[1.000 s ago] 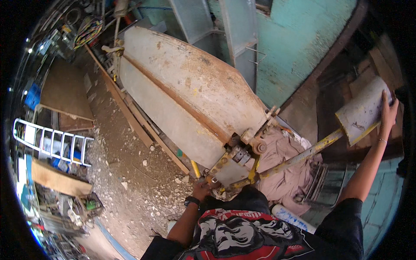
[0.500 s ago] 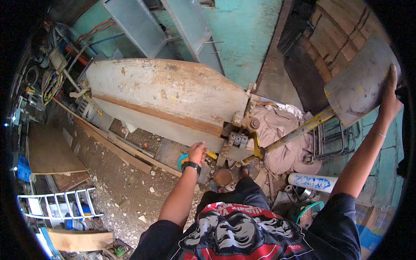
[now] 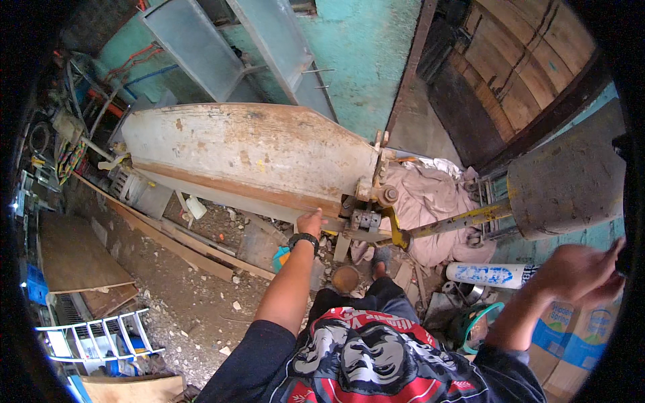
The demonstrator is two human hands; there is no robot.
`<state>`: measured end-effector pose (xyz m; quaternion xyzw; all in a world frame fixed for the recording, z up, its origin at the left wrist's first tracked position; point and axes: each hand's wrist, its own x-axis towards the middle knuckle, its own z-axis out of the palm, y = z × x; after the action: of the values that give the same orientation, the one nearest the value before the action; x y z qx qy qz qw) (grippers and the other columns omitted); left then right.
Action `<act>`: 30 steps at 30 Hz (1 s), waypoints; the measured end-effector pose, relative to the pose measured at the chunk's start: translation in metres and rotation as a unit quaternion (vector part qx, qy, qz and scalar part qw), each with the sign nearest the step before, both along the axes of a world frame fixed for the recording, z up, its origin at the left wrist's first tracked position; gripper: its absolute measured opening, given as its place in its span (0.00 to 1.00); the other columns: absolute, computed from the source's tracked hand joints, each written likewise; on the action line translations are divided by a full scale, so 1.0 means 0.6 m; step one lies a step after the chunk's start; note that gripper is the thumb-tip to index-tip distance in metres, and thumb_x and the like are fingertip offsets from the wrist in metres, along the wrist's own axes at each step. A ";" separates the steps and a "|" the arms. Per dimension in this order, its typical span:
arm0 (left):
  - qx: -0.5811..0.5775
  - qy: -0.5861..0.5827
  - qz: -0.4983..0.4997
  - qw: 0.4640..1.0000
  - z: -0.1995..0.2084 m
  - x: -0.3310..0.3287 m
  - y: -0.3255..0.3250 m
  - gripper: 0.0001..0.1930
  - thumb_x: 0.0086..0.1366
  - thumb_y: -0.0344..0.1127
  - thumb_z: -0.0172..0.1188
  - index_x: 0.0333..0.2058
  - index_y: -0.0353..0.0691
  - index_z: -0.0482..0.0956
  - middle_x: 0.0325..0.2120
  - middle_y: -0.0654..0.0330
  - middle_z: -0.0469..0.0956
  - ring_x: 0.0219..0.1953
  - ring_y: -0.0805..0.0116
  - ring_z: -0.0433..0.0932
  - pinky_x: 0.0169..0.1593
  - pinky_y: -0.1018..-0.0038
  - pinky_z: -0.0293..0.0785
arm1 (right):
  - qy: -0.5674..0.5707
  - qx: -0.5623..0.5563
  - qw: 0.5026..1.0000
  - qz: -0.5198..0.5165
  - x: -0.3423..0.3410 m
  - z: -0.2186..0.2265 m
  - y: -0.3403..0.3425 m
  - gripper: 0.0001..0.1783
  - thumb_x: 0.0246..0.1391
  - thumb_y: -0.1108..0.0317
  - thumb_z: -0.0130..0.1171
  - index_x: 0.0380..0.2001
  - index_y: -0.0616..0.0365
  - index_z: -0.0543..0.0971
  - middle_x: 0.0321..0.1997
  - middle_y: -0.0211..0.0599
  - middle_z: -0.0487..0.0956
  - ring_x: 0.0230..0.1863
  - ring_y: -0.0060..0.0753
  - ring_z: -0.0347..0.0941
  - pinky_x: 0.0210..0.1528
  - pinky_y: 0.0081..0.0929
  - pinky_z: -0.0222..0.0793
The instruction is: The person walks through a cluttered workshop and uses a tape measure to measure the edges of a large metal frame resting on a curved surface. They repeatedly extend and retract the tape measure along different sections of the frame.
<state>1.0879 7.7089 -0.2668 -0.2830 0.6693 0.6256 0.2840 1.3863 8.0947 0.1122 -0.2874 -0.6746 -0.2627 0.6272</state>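
A large sheet-metal bending machine with a long pale, worn metal leaf (image 3: 248, 144) and a rusty brown bar (image 3: 235, 185) stands before me. My left hand (image 3: 310, 221) is at the front lower edge of its right part, fingers bent; what they close on is hidden. From the machine's right end a yellow, worn pole (image 3: 463, 220) runs to a curved grey metal plate (image 3: 568, 178). Below that plate, apart from it, my right hand (image 3: 581, 272) is raised by the picture's right rim, smeared by motion, its fingers partly bent.
A crumpled pinkish cloth (image 3: 430, 201) lies behind the pole. Close to my feet are a rusty round tin (image 3: 345, 279), a white cylinder (image 3: 490, 274) and a green-rimmed basket (image 3: 480, 329). Rubble and long boards (image 3: 161, 235) lie at left, with a white ladder-like rack (image 3: 101, 336).
My right hand has come off the curved plate and dropped below it. The plate and its pole sit lower. My left hand has shifted slightly up against the machine's edge.
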 end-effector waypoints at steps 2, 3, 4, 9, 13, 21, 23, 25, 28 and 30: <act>-0.019 0.007 -0.003 1.000 -0.003 -0.011 -0.002 0.14 0.66 0.45 0.62 0.40 0.40 0.78 0.28 0.55 0.83 0.10 0.74 0.61 0.13 0.74 0.57 | -0.011 -0.187 0.945 0.267 -0.048 -0.146 -0.107 0.18 0.60 0.69 0.52 0.52 0.60 0.75 0.53 0.42 0.77 0.53 0.35 0.73 0.57 0.30 0.67; -0.024 0.007 0.002 1.000 -0.015 -0.014 -0.014 0.14 0.66 0.45 0.62 0.39 0.40 0.78 0.28 0.55 0.83 0.10 0.74 0.61 0.13 0.74 0.57 | -0.069 -0.234 0.893 0.379 -0.103 -0.176 -0.182 0.16 0.59 0.69 0.52 0.49 0.60 0.76 0.53 0.43 0.77 0.55 0.39 0.71 0.59 0.35 0.65; -0.028 0.005 0.006 1.000 -0.028 -0.013 -0.023 0.14 0.66 0.45 0.62 0.39 0.40 0.78 0.29 0.55 0.84 0.10 0.74 0.61 0.13 0.74 0.57 | -0.120 -0.289 0.825 0.471 -0.158 -0.208 -0.260 0.14 0.59 0.69 0.51 0.46 0.60 0.76 0.53 0.45 0.76 0.56 0.43 0.70 0.60 0.39 0.63; -0.009 0.009 0.007 1.000 -0.059 -0.031 -0.015 0.16 0.63 0.46 0.65 0.39 0.39 0.78 0.30 0.53 0.84 0.10 0.74 0.61 0.13 0.73 0.57 | -0.056 -0.567 0.701 0.429 -0.217 -0.464 -0.324 0.11 0.64 0.69 0.51 0.44 0.65 0.77 0.43 0.46 0.77 0.44 0.40 0.72 0.50 0.33 0.67; -0.015 0.002 0.023 1.000 -0.042 -0.029 -0.004 0.13 0.63 0.42 0.66 0.35 0.40 0.77 0.32 0.51 0.84 0.11 0.73 0.63 0.13 0.75 0.58 | 0.086 -0.636 0.659 0.392 -0.239 -0.514 -0.328 0.20 0.70 0.61 0.44 0.35 0.65 0.79 0.25 0.34 0.77 0.28 0.26 0.71 0.36 0.26 0.68; -0.037 -0.010 0.019 0.999 -0.025 -0.037 -0.013 0.10 0.63 0.39 0.65 0.32 0.38 0.76 0.31 0.54 0.83 0.12 0.75 0.64 0.13 0.76 0.58 | -0.019 -0.609 0.708 0.357 -0.348 -0.452 -0.257 0.24 0.69 0.58 0.46 0.23 0.65 0.74 0.15 0.35 0.68 0.19 0.25 0.63 0.24 0.30 0.59; -0.045 0.004 0.011 0.999 -0.038 -0.034 -0.016 0.10 0.63 0.38 0.65 0.31 0.39 0.75 0.30 0.55 0.83 0.12 0.75 0.64 0.14 0.75 0.58 | 0.006 -0.612 0.709 0.351 -0.452 -0.476 -0.170 0.26 0.68 0.55 0.49 0.21 0.65 0.73 0.16 0.35 0.70 0.18 0.27 0.63 0.24 0.33 0.59; -0.060 0.034 0.000 0.998 -0.090 -0.042 -0.030 0.10 0.62 0.37 0.65 0.30 0.39 0.74 0.28 0.56 0.82 0.12 0.75 0.64 0.14 0.75 0.57 | 0.143 -0.674 0.612 0.388 -0.575 -0.470 -0.105 0.23 0.66 0.52 0.51 0.29 0.64 0.75 0.18 0.35 0.73 0.20 0.27 0.65 0.27 0.30 0.63; -0.053 0.052 0.033 0.997 -0.058 -0.038 0.001 0.10 0.61 0.35 0.65 0.27 0.34 0.78 0.24 0.60 0.81 0.22 0.74 0.72 0.27 0.73 0.67 | 0.201 -0.645 0.623 0.393 -0.703 -0.558 -0.008 0.23 0.65 0.51 0.53 0.35 0.65 0.75 0.23 0.37 0.75 0.26 0.28 0.69 0.32 0.29 0.67; -0.044 0.047 0.057 0.996 -0.058 -0.026 -0.010 0.11 0.60 0.35 0.66 0.27 0.32 0.81 0.23 0.61 0.80 0.26 0.73 0.76 0.33 0.73 0.72 | 0.143 -0.644 0.646 0.383 -0.765 -0.649 0.045 0.22 0.64 0.51 0.54 0.37 0.65 0.74 0.27 0.38 0.76 0.30 0.30 0.71 0.36 0.31 0.68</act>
<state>1.0726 7.7027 -0.3014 -0.3028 0.6916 0.6233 0.2035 0.9276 8.1217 -0.2773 -0.3691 -0.6256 0.5462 0.4173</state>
